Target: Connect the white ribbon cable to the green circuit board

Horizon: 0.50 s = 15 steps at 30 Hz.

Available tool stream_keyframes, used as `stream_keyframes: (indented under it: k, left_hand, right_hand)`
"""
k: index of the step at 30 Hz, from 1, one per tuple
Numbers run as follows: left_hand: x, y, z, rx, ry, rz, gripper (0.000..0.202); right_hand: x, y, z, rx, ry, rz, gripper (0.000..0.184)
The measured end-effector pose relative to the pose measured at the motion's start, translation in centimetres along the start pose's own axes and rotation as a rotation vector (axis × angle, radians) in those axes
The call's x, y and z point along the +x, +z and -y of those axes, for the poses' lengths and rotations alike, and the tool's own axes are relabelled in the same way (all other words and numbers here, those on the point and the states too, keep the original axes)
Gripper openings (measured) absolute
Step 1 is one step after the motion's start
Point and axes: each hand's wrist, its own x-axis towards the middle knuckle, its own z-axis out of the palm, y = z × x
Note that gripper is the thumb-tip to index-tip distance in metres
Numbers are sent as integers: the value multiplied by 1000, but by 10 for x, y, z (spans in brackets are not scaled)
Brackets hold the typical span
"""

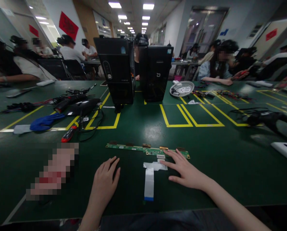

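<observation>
A long, narrow green circuit board (134,148) lies across the table in front of me. From its connector a white flat ribbon cable (149,184) runs toward me, bent at a right angle and ending in a blue tip. My right hand (185,170) is spread over the board's right part, with fingertips at the board's edge and one finger on the cable near the connector. Left of the cable, my left hand (106,176) rests on the table with its fingers apart and nothing in them.
Two black computer towers (116,70) stand at the back. A white basket (182,89) holds small parts to their right. At left lie a red-and-black screwdriver (69,134), a blue glove (46,122) and black cables. A white device (285,152) sits far right. Several people work beyond.
</observation>
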Motion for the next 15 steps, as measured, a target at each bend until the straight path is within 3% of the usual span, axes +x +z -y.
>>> stream_keyframes:
  k: [8,15]
  left_hand:
    - [1,-1,-1,-16,-7,-10,41]
    - [-1,0,-2,-19,-5,-23,40]
  right_hand:
    - [-56,12,-28,-142,199,-118,62]
    - [-111,31,-75,-320,540,-288,63]
